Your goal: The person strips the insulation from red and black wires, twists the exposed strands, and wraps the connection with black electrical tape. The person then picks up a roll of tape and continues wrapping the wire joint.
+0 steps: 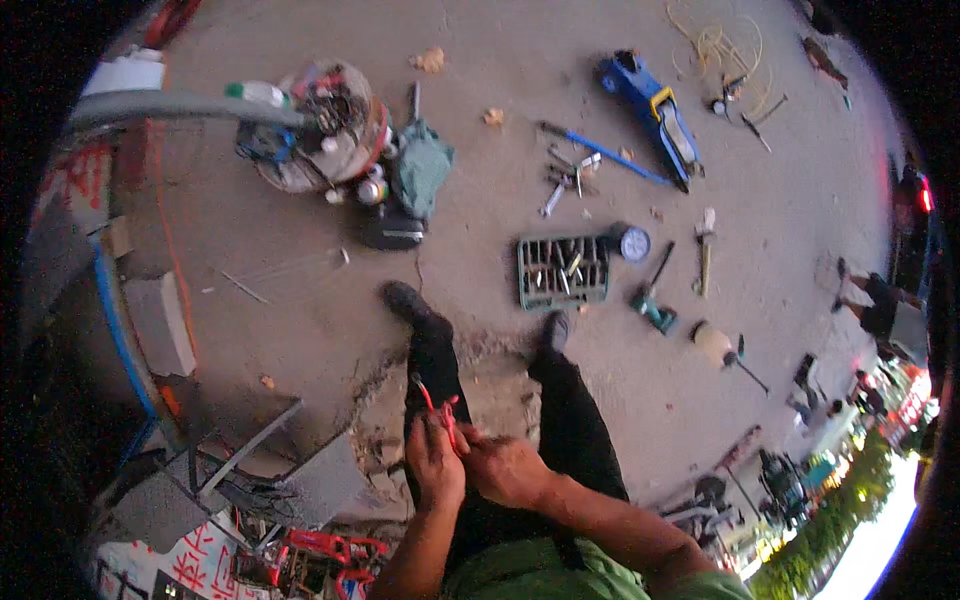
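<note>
At six o'clock, the left hand [437, 465] hides the lower part of a red tool [447, 414], possibly pliers, while the curled right hand [508, 473] conceals whatever lies inside its fingers. The bottom edge cuts off the green shirt [540, 578] and, at seven o'clock, red metal parts [335, 545]. At three o'clock, a person [884, 306] is too small and blurred to make out.

On the ground [480, 235], a blue jack [652, 108] is left near a loosely coiled yellow hose [711, 42]. Wrenches [553, 200] are scattered near the jack. A green tray [562, 303] is filled with metal pieces [572, 264]; a round tin [633, 243] is placed just beside it. A drum [296, 180] is heaped with clutter [335, 105].
</note>
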